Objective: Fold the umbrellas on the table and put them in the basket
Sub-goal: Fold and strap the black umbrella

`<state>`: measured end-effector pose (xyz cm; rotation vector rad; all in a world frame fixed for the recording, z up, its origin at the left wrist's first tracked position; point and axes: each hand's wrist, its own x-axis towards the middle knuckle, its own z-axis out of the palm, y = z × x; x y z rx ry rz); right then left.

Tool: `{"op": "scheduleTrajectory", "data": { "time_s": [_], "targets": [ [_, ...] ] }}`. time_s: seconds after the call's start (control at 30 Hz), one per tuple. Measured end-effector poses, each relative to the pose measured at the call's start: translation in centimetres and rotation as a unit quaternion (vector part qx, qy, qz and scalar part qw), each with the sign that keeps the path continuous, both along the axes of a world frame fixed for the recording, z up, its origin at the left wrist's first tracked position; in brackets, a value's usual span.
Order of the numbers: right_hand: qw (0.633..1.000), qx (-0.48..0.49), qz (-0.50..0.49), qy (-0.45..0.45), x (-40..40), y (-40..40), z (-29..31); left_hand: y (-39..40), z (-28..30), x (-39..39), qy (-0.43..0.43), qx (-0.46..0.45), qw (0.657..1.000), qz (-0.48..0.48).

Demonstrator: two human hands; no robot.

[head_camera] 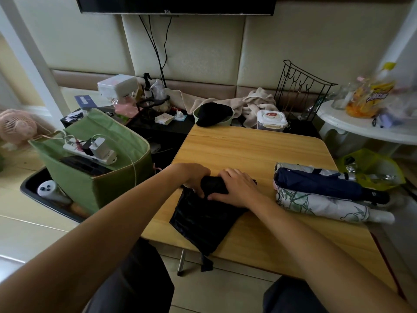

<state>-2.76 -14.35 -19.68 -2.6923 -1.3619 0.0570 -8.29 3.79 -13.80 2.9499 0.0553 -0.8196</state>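
- Head view: left hand (195, 177) & right hand (237, 187) both grip black umbrella (203, 218), fingers curled round its rolled top.
- Umbrella lies on worktop (248, 150) near front-left edge, strap hanging over.
- 3 folded umbrellas (320, 190) at right side.
- Green basket (99, 177) on floor, left of worktop.

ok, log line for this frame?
phase: folding | hands: left and right grip black umbrella | waiting: three umbrellas on table

4 umbrellas (316, 182), 1 basket (117, 177)
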Motion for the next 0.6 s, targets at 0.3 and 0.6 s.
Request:
{"op": "scheduleTrajectory", "data": {
  "time_s": [0.3, 0.6],
  "targets": [
    [0.997, -0.044, 0.023, 0.053, 0.2, -0.3, 1.8, 0.1, 0.5, -1.0, 0.017, -0.057, 0.998, -0.015],
    [0.987, -0.055, 0.028, 0.151, 0.6, 0.0, 7.5, 0.4, 3.5, -2.0, -0.03, -0.121, 0.992, -0.001]
  ]
}}
